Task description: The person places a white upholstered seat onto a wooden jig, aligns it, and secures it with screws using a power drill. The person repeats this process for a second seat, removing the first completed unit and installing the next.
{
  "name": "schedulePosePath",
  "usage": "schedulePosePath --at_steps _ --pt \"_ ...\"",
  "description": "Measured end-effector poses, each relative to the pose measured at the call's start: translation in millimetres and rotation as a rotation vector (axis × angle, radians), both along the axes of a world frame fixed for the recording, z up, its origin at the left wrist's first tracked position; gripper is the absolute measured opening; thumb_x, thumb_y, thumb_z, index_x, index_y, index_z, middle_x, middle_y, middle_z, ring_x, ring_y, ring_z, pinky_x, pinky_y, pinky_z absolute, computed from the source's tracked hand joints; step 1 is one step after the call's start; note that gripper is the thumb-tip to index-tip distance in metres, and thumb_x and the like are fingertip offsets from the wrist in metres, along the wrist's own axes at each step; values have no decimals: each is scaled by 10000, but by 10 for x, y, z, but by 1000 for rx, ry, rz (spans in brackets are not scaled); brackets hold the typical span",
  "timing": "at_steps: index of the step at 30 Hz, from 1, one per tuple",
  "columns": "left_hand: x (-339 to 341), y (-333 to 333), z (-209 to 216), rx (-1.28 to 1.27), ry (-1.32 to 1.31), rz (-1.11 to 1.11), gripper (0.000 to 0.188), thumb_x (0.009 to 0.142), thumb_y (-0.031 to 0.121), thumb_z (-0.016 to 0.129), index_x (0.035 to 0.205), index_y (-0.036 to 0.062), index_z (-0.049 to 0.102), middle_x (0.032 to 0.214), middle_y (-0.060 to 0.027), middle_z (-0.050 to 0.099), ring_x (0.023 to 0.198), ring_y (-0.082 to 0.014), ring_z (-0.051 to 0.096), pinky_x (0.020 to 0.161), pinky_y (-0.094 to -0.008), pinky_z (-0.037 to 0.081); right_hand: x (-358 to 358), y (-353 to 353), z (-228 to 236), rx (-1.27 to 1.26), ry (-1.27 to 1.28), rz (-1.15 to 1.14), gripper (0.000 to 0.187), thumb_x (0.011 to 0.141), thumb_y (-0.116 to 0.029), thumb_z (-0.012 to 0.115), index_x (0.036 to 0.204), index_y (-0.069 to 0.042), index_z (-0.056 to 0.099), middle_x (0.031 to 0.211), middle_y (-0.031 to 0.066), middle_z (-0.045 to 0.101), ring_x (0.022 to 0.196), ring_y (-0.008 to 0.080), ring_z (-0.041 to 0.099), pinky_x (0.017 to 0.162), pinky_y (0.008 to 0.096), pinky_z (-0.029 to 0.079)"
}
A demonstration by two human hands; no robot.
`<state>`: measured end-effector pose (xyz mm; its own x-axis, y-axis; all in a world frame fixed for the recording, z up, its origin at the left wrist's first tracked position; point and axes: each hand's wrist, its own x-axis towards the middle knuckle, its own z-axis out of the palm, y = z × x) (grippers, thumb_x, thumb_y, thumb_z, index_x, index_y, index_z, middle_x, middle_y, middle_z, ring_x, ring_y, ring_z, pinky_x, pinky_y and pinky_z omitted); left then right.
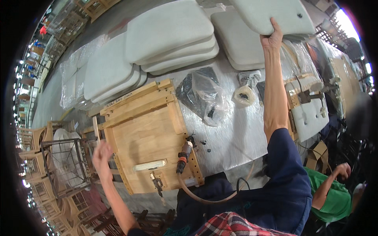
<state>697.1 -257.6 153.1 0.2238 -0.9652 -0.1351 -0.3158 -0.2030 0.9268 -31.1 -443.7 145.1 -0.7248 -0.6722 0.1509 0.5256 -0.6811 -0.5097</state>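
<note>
At the upper right my right hand (272, 36) grips the near edge of a pale grey padded chair seat (275, 17), its thumb lying on top. The seat tilts above a stack of similar seats (240, 41). My left hand (102, 154) is off the left edge of a wooden jig board (147, 135); motion smears its fingers and nothing shows in it. On the jig lie an air screwdriver (184, 156) with a hose and a pale wooden block (150, 165). A metal toggle clamp (157, 183) sits at its near edge.
More padded seats (169, 33) are stacked behind the jig. A plastic bag of dark parts (202, 94) and a smaller open bag (244, 95) lie on the wrapped table (228, 137). Wooden chair frames (59, 200) stand left. A person in green (330, 192) is at right.
</note>
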Motion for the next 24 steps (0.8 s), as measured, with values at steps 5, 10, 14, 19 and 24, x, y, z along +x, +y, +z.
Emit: schedulePosePath --at_steps 5,10,14,19,24 --pt "1062 1831 -865 265 -1 514 507 972 300 728 1352 -11 601 1210 -107 692 1017 -189 686 885 -336 539 -204 -505 -1917 779 -90 176 536 919 -121 734 1417 -46 548 1423 134 581 1293 325 559 1058 460 498" --pt "853 3180 -1983 537 250 776 360 955 223 714 1253 26 666 1081 -52 711 940 -166 676 862 -304 532 -1751 -483 -2455 746 474 549 520 1010 -290 643 1454 -54 510 1279 239 656 1174 313 641 1071 448 484" --pt "989 3419 -1869 534 8 694 256 901 243 733 1036 26 753 824 -21 701 693 -113 612 596 -271 455 -1550 46 -2519 959 270 481 555 1059 -328 499 1573 -135 418 1575 202 432 1386 356 505 1153 500 417" --pt "864 3535 -2206 357 148 596 296 946 225 712 1135 -3 722 986 -69 764 901 -135 694 812 -280 537 -267 1554 -1975 1013 1001 579 521 1009 -317 654 1427 -23 551 1338 141 650 1143 238 687 934 370 550" --pt "688 2616 -2117 335 -42 473 458 942 265 758 1259 -47 649 1176 -127 740 1017 -166 703 909 -287 535 821 2738 -916 1209 988 442 432 993 -275 714 1321 -13 612 1241 135 694 1059 211 720 887 340 573"
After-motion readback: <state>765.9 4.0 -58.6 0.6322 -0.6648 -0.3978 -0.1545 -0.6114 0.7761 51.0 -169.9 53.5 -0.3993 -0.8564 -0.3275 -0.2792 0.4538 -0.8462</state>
